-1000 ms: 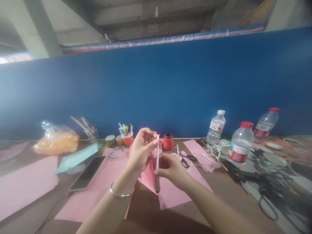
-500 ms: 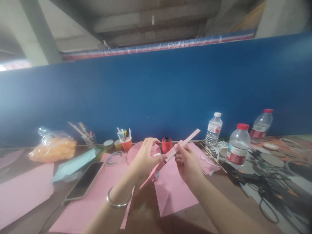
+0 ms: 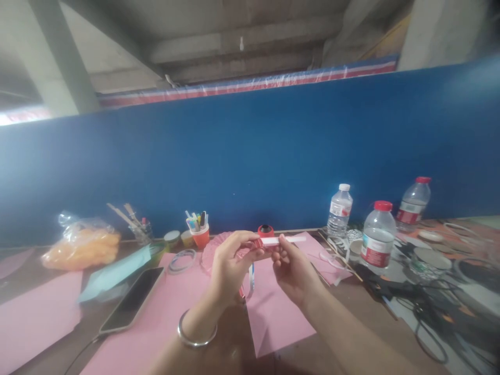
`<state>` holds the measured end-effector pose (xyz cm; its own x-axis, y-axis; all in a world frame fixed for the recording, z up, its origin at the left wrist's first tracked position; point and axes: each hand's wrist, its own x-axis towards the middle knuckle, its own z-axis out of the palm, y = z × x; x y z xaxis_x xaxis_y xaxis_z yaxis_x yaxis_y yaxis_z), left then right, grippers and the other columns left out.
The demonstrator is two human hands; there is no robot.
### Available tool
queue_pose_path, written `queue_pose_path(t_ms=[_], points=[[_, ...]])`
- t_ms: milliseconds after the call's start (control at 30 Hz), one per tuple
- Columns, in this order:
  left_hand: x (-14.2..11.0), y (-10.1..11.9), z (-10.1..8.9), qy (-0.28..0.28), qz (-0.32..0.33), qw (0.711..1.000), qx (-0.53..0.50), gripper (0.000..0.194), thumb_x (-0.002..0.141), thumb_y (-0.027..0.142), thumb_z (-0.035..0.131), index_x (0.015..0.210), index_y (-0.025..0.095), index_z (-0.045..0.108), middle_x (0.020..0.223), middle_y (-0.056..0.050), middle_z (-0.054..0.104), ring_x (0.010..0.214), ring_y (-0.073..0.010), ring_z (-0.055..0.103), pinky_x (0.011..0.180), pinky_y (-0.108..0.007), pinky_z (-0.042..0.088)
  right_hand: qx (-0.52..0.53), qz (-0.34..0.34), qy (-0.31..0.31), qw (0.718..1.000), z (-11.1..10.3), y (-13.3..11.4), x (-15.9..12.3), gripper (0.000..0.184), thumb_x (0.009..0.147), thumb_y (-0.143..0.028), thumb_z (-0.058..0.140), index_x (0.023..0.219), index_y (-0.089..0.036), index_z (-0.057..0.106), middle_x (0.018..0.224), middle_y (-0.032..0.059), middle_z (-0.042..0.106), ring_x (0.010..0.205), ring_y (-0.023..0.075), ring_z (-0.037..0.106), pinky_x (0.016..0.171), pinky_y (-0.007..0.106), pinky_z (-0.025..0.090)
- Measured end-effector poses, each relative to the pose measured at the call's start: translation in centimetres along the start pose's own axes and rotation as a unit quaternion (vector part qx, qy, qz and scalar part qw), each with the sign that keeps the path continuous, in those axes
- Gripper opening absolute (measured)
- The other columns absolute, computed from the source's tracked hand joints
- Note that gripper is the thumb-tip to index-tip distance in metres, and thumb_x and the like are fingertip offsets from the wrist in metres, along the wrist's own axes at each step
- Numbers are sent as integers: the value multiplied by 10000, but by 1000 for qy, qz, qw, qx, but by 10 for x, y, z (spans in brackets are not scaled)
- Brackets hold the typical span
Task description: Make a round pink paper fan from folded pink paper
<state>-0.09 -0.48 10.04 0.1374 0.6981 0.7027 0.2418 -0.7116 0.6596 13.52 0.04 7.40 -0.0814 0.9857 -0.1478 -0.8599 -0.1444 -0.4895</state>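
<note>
From the L side, a clear bag w/ orange contents (image 3: 84,245) lies beside a pale teal sheet (image 3: 113,273), a phone (image 3: 133,302) just R of that, prob. set flat out of the hands' way. Sticks (image 3: 127,219) stand in a jar and pens (image 3: 200,224) in an orange cup (image 3: 201,240), prob. to keep them upright & easy to grab; rings of tape (image 3: 182,261) lie nearby. Next, the L hand (image 3: 230,265), bangle (image 3: 196,344) on its wrist, pinches the near-level pale strip (image 3: 269,241) & pink paper by it at their L part, in front of a pleated pink piece (image 3: 207,255). The R hand (image 3: 292,276) has thumb & fingertips closed on the same strip farther R, its end poking out past them; two grips approx. to steady smth so thin, I'd say. A red round item (image 3: 266,229) sits behind. Farther R, three bottles (image 3: 378,237) stand upright, cables (image 3: 429,333) tangled beyond. Surface: brown tabletop (image 3: 289,362), partly under pink sheets (image 3: 281,312), R end v. cluttered. Room: big blue panel (image 3: 250,156) behind, concrete ceiling (image 3: 242,26) above, pillars either side.
</note>
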Motion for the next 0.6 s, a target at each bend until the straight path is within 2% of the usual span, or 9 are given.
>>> queue_pose_path(t_ms=[133,233,300,333,400,467,500,533,600], points=[[-5,5,9,33,-52,994,-89,164,753,158,588,913,186,609,918,-54,640,857,-178,604,766,-296,486,-23,110,21,993,4,12,-5,207,712,-289,677,690,-153,523,517,-61,528,385,11,498,346,70,383],[-6,7,11,49,-67,992,-90,141,770,156,564,905,184,593,882,-44,640,813,-157,602,734,-270,483,-59,179,11,982,4,19,-7,268,754,-383,605,657,-157,497,479,-71,499,355,12,478,333,78,347],[-4,7,10,77,-73,991,-76,121,785,177,552,902,186,580,854,-34,630,789,-141,593,719,-248,474,-117,237,-40,964,2,19,-9,389,784,-514,488,622,-161,486,464,-54,502,333,34,472,300,106,317],[-2,6,7,98,-76,990,-74,115,791,193,548,903,187,573,839,-29,624,781,-134,589,712,-238,470,-165,265,-87,946,2,17,-11,465,794,-575,404,603,-160,491,460,-35,513,322,49,471,284,125,302],[2,3,2,131,-84,983,-99,117,798,226,545,907,186,558,812,-23,610,755,-126,583,686,-225,468,-295,290,-207,886,1,8,-17,571,805,-618,294,584,-147,531,457,7,538,305,75,467,271,158,289],[6,2,-3,132,-95,974,-159,127,801,253,542,907,183,540,786,-16,592,702,-118,578,631,-215,467,-436,253,-309,806,3,-4,-26,516,811,-546,382,592,-122,579,454,21,550,301,73,456,291,165,302],[8,2,-4,122,-99,969,-191,128,803,262,539,902,181,533,769,-13,583,668,-113,572,595,-209,464,-487,217,-328,780,4,-10,-31,431,797,-492,459,618,-123,594,452,9,548,303,70,449,302,166,307],[8,2,-5,107,-105,965,-216,128,806,269,534,897,180,528,755,-10,574,639,-109,565,564,-203,460,-521,161,-322,774,6,-14,-35,345,788,-432,507,638,-133,594,451,-7,544,308,65,440,315,165,311],[7,3,-4,69,-119,960,-244,128,808,272,530,898,181,524,745,-6,566,609,-103,556,528,-196,454,-555,-15,-261,790,10,-20,-41,214,787,-345,537,690,-162,587,483,-23,548,356,71,458,359,174,343]])
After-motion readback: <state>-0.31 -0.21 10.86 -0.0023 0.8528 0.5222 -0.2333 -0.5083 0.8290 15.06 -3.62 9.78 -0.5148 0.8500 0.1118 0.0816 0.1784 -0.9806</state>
